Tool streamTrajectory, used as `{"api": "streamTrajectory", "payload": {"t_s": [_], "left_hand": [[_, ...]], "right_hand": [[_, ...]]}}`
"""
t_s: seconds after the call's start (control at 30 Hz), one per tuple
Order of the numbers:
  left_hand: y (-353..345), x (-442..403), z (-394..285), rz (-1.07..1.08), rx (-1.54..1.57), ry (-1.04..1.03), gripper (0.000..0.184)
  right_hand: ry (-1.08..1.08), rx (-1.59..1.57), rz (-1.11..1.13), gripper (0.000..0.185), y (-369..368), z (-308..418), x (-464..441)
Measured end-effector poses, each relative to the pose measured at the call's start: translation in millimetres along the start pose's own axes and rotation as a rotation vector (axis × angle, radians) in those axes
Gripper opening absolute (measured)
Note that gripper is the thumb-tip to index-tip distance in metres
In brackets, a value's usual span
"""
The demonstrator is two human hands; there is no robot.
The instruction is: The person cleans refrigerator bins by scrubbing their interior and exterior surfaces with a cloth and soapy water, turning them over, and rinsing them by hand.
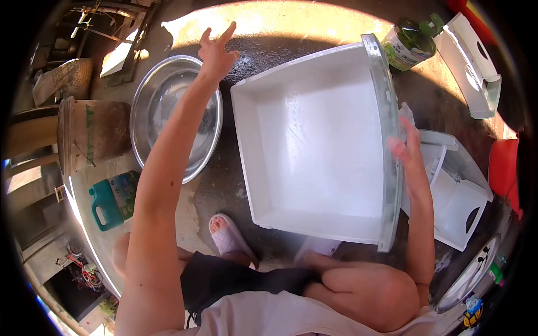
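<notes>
My left hand [217,55] reaches out past the far rim of a metal basin [136,120], its fingers spread and holding nothing. A white plastic drawer [314,145] stands tilted in front of me, its inside facing up, with a few wet marks on the inner wall. At the drawer's right side, my right hand [411,151] is closed on the greyish front panel, fingers partly over its edge. A small whitish, translucent piece [406,114] shows by those fingers; I cannot make out what it is.
Several white drawer parts [468,67] lie at the right, with a red object [504,171] beyond. A green-capped jug [408,47] stands behind the drawer. A teal bottle [105,204] and a brown bucket [92,134] are at the left. The dark floor [246,59] looks wet.
</notes>
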State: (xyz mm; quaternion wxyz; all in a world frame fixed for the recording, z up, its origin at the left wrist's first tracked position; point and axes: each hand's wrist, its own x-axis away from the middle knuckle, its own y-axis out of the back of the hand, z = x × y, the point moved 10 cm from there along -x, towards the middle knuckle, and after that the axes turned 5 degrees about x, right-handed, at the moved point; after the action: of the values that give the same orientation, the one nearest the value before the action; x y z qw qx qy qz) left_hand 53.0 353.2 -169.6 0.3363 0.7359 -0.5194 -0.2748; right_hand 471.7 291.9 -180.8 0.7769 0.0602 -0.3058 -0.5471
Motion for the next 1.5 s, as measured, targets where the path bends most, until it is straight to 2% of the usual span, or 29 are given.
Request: {"api": "streamTrajectory", "payload": {"t_s": [0.03,0.07,0.1,0.13,0.17,0.2,0.3,0.37,0.43,0.5,0.6,0.7,0.73,0.77,0.83,0.9,0.93,0.97,1.07,1.1,1.17,1.2,1.23,1.3,1.37,1.43,1.5], "left_hand": [[-12,27,2,0.104,0.11,-0.022,0.075],[-32,63,4,0.209,0.275,0.014,0.083],[-52,110,9,0.284,0.237,0.039,0.086],[-68,161,13,0.304,0.071,-0.012,0.086],[-74,202,13,0.327,-0.014,-0.073,0.087],[-62,223,-5,0.291,-0.042,-0.204,0.08],[5,176,5,0.042,-0.09,-0.237,0.065],[57,130,72,-0.224,-0.17,-0.11,0.041],[87,103,189,-0.296,0.149,0.237,0.027],[106,111,297,-0.505,0.478,0.538,0.018],[90,149,397,-0.96,1.078,0.699,0.016],[38,131,361,-0.66,1.354,0.584,0.018],[10,104,305,-0.252,1.72,0.46,0.02],[-13,94,238,0.235,1.935,0.405,0.022],[-7,112,78,0.419,1.412,0.374,0.027],[-7,120,20,0.384,1.164,0.342,0.033],[3,109,37,0.346,1.036,0.287,0.034],[20,99,70,0.205,0.981,0.278,0.032],[77,108,216,-0.212,0.68,0.525,0.04],[93,126,256,-0.373,0.644,0.642,0.036],[85,146,389,-0.674,0.931,0.615,0.033],[64,145,428,-0.641,1.079,0.644,0.03],[43,150,434,-0.638,1.262,0.7,0.027],[11,136,382,-0.505,1.664,0.659,0.023],[-6,104,265,-0.081,1.978,0.474,0.021],[-12,107,120,0.403,1.924,0.273,0.018],[-27,133,32,0.538,1.405,0.36,0.023]], "right_hand": [[-0.021,-0.021,-0.003,0.089,0,-5,-1],[-0.042,-0.042,-0.003,0.09,0,-11,-2],[-0.06,-0.062,0.002,0.09,-1,-16,-5],[-0.073,-0.078,-0.006,0.09,-1,-21,-7],[-0.085,-0.091,-0.011,0.09,-1,-26,-8],[-0.098,-0.101,-0.014,0.091,-1,-31,-11],[-0.127,-0.21,-0.027,0.091,-3,-49,-20],[-0.116,-0.328,-0.028,0.091,-4,-58,-31],[-0.144,-0.376,-0.032,0.091,-7,-64,-42],[-0.179,-0.404,-0.053,0.09,-12,-69,-50],[-0.215,-0.397,-0.079,0.09,-22,-64,-57],[-0.154,-0.334,-0.127,0.088,-22,-34,-50],[-0.153,-0.315,-0.125,0.088,-21,-31,-54],[-0.151,-0.297,-0.123,0.088,-20,-29,-58],[-0.164,-0.293,-0.112,0.088,-19,-31,-59],[-0.151,-0.309,-0.094,0.089,-20,-29,-67],[-0.146,-0.295,-0.092,0.089,-21,-27,-70],[-0.148,-0.285,-0.094,0.09,-21,-29,-68],[-0.186,-0.314,-0.073,0.09,-26,-36,-61],[-0.202,-0.329,-0.063,0.09,-29,-36,-56],[-0.18,-0.346,-0.093,0.091,-28,-37,-50],[-0.174,-0.35,-0.068,0.091,-30,-46,-54],[-0.168,-0.354,-0.042,0.091,-34,-55,-58],[-0.183,-0.356,-0.035,0.09,-33,-68,-62],[-0.175,-0.362,-0.041,0.09,-34,-67,-61],[-0.188,-0.36,-0.036,0.089,-34,-73,-64],[-0.194,-0.362,-0.029,0.089,-32,-78,-73]]}}
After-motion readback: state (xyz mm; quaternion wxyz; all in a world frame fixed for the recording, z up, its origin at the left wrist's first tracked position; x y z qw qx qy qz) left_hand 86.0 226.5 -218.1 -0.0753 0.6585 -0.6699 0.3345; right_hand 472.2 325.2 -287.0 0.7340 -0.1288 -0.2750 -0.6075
